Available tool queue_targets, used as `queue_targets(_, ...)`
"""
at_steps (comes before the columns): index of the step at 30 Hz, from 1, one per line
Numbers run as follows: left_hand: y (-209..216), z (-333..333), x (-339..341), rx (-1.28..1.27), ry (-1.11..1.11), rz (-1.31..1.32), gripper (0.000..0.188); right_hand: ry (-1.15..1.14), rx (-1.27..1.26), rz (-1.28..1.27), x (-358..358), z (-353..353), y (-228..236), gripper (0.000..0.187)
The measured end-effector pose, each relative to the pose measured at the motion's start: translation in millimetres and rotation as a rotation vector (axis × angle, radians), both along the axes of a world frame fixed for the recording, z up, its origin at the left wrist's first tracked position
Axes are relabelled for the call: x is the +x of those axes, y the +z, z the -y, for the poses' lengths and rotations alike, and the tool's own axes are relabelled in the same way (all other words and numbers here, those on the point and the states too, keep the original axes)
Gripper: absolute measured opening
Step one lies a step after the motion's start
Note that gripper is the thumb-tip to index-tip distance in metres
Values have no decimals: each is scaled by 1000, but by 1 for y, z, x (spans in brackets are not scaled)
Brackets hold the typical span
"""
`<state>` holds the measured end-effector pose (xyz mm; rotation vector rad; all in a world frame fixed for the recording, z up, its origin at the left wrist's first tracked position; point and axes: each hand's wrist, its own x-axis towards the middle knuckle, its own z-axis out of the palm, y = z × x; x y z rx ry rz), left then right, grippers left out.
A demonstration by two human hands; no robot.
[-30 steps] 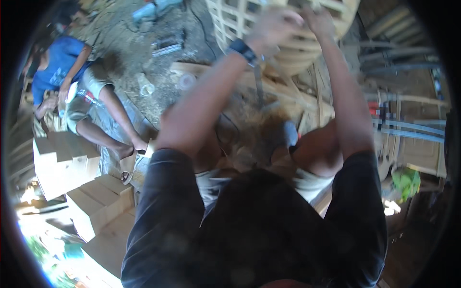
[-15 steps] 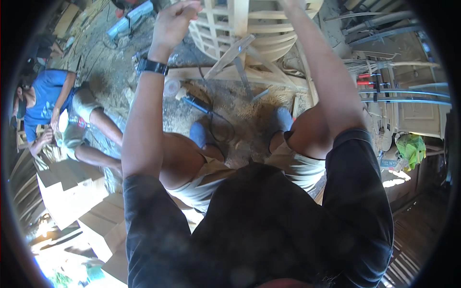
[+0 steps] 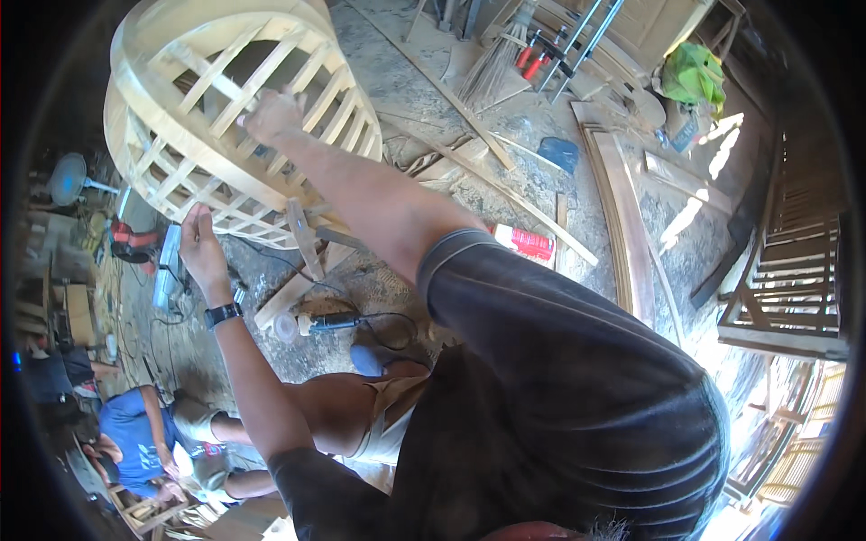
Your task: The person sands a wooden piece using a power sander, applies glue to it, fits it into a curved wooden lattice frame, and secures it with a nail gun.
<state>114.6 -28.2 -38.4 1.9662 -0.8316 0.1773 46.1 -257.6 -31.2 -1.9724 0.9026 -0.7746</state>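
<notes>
A rounded frame of pale wood with crossing slats (image 3: pixel 262 176), like a curved chair or basket body, stands at the upper left. My right hand (image 3: pixel 275 117) reaches across it, fingers curled in at a slat near its middle; whatever they grip is too blurred to make out. Below the frame's near left side is my left hand (image 3: pixel 204 252), raised with its fingertips drawn together close to the lower slats. I cannot tell whether it touches them or holds something small. A dark watch (image 3: pixel 223 314) is on my left wrist.
A corded power tool (image 3: pixel 329 322) lies on the floor by my foot. Wooden boards (image 3: pixel 622 225) and long strips lie to the right, near a red-and-white container (image 3: pixel 525 242). Red-handled clamps (image 3: pixel 534 56) stand at the back. A person in a blue shirt (image 3: pixel 135 437) sits at lower left.
The view has swung to the right, so the slatted frame now shows at the upper left. My right hand has come into view on its slats; my left hand stays raised near the frame.
</notes>
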Motion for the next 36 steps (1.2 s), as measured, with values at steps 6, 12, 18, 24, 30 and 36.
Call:
queue_targets(6, -34, 70, -16, 126, 95, 346, 77, -106, -148, 96, 16, 10, -33, 44)
queue_targets(12, -35, 105, -3, -63, 318, 801, 79, -270, -482, 28, 70, 10, -43, 14)
queue_targets(18, -20, 111, -38, -81, 290, 349, 74, -369, -556, 210, 52, 9, -53, 23)
queue_targets(24, -17, 94, -40, 4, 215, 190, 70, -40, -123, 372, -4, 17, -25, 32)
queue_targets(30, 14, 76, -58, -230, 63, 456, 62, 232, 104, 379, -33, -22, 30, 35)
queue_targets(36, 59, 7, -85, -316, -208, 25, 40, 626, 138, 577, -40, -98, 45, 43)
